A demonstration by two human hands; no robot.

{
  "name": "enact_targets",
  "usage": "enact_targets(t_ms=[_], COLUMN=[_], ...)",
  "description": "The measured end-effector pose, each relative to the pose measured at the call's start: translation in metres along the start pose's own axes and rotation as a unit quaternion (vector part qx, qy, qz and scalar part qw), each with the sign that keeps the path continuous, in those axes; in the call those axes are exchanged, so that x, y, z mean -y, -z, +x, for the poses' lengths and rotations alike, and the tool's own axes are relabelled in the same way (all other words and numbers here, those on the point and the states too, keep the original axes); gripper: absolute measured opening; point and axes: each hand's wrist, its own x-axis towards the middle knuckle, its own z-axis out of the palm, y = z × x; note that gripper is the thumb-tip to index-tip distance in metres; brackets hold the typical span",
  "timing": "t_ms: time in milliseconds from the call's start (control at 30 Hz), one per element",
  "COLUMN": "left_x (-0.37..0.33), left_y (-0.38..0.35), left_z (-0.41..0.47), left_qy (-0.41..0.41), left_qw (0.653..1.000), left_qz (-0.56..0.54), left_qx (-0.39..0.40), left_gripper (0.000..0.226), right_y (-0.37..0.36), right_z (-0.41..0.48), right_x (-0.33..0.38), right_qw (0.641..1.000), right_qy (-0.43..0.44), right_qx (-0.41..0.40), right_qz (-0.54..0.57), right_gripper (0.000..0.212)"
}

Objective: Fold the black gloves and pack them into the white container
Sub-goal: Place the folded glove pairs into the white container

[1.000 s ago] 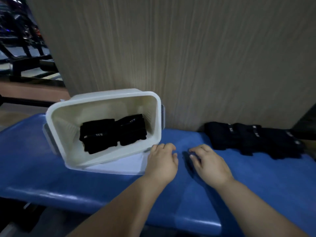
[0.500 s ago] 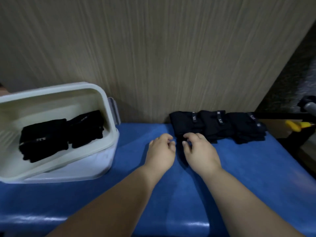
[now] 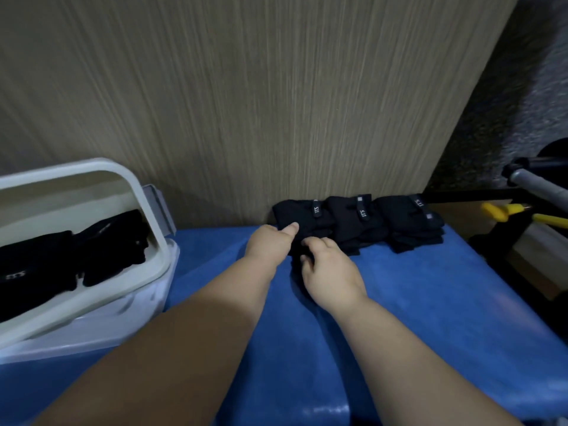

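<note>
**Both hands on the leftmost glove of the row, container partly packed**

- Loose black gloves [image 3: 359, 219]: a row of three on the blue surface [image 3: 445, 302], pushed up against the wood-grain panel [image 3: 276, 103]. They overlap each other a bit, and a small white-lettered tab shows on each.
- Left hand [image 3: 270, 244]: at the left edge of the leftmost glove [image 3: 302, 215]. The thumb is straight and lies on top of the fabric. The other fingers are curled under the hand and hidden, so I can't tell if it's a real pinch.
- Right hand [image 3: 329, 269]: just beside the left, at the near edge of the same glove. Its fingers [image 3: 309, 242] are curled in and bunch the black fabric under them. The glove's lower part is covered by this hand.
- White container [image 3: 147, 216]: far left, well apart from the hands and tipped up so its opening faces the camera. It's propped on a clear lid [image 3: 138, 305] lying flat on the surface. A grey latch [image 3: 158, 207] sticks out on its right side.
- Inside: two bundles of folded gloves [image 3: 76, 256], side by side and touching, resting on the lower wall.
- Right edge, off the surface: a yellow-handled tool [image 3: 504, 212] and a grey metal tube [image 3: 534, 179]. Both are blurred and I can't ID them further.
</note>
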Motion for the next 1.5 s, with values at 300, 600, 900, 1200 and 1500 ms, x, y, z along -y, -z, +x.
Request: enact_targets(t_ms=[300, 600, 900, 1200, 1500], left_x=[-0.003, -0.004, 0.038, 0.077, 0.1], left_y=[0.013, 0.066, 0.12, 0.155, 0.185], left_z=[-0.004, -0.038, -0.078, -0.089, -0.083], left_qy=[0.036, 0.048, 0.048, 0.071, 0.07], left_qw=[0.969, 0.902, 0.909, 0.926, 0.931], left_qz=[-0.241, -0.422, -0.376, -0.343, -0.347], left_qx=[0.04, 0.072, 0.173, 0.143, 0.088], left_gripper=[0.028, 0.016, 0.013, 0.013, 0.031], right_y=[0.006, 0.009, 0.015, -0.017, -0.055], right_z=[-0.003, 0.0, -0.003, -0.027, -0.033], right_x=[0.001, 0.008, 0.065, 0.105, 0.144], right_qw=[0.998, 0.983, 0.792, 0.75, 0.745], right_qy=[-0.028, -0.074, -0.191, -0.197, -0.21], right_qx=[-0.048, -0.111, 0.087, 0.259, 0.168], right_qz=[0.036, 0.125, 0.573, 0.576, 0.611], right_gripper=[0.028, 0.026, 0.041, 0.021, 0.009])
